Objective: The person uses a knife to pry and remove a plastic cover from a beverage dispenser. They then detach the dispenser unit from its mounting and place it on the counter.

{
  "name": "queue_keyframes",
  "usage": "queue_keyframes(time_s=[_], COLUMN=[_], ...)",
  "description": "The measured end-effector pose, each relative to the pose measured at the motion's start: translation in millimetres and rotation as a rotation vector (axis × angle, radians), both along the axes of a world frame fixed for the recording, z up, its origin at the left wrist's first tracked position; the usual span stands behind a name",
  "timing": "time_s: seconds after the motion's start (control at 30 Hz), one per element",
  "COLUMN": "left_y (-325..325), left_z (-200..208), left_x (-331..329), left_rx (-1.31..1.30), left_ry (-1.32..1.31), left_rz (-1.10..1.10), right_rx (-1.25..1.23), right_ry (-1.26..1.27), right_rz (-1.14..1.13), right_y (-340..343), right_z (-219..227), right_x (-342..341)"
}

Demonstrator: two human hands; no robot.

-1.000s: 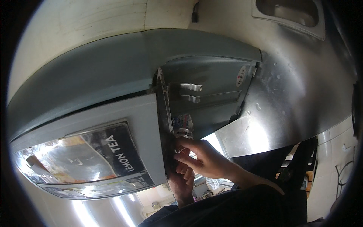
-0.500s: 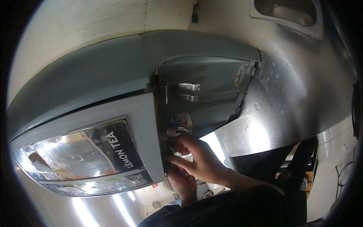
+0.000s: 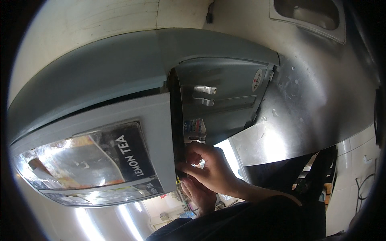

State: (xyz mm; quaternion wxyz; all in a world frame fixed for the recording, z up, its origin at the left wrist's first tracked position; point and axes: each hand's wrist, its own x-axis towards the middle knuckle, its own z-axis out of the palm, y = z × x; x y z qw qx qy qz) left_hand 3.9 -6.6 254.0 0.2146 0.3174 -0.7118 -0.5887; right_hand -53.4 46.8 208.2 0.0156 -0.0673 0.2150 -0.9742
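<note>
In front of me is a grey drink dispenser (image 3: 112,72), appearing sideways, with a pictured front panel (image 3: 155,124). My right hand (image 3: 219,166) is at the dark gap beside the panel's edge, its thumb and bent index finger close together. Just below it, my left hand (image 3: 199,197) has its fingers drawn together at the panel's lower corner. Whatever the fingertips hold is hidden by the hands and the gap. Two bent metal brackets (image 3: 205,89) stick out of the lower grey panel (image 3: 225,76). Closer to my right hand is a small printed label (image 3: 195,127).
A shiny steel surface (image 3: 297,108) curves along the right, with water drops on it. A recessed basin (image 3: 307,14) lies at the top right. A black cable end (image 3: 209,17) hangs on the pale wall at the top. Ceiling lights (image 3: 130,221) glow at lower left.
The dispenser appears slightly farther right and higher in view. The dark gap beside the front panel looks a little wider. My left hand has shifted slightly right; my right hand stays close to the gap.
</note>
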Motion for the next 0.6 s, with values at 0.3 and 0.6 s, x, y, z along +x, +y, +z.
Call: queue_keyframes(time_s=[0.3,0.6], left_y=[-8,2], left_z=[6,-7], left_x=[3,12], left_rx=[0.144,-0.201], left_ry=[0.053,-0.063], left_rz=[0.058,-0.044], right_rx=[0.001,0.011], right_ry=[0.204,0.153], right_rz=[0.196,0.121], right_y=[6,0], right_z=[-12,-19], right_x=[-10,-2])
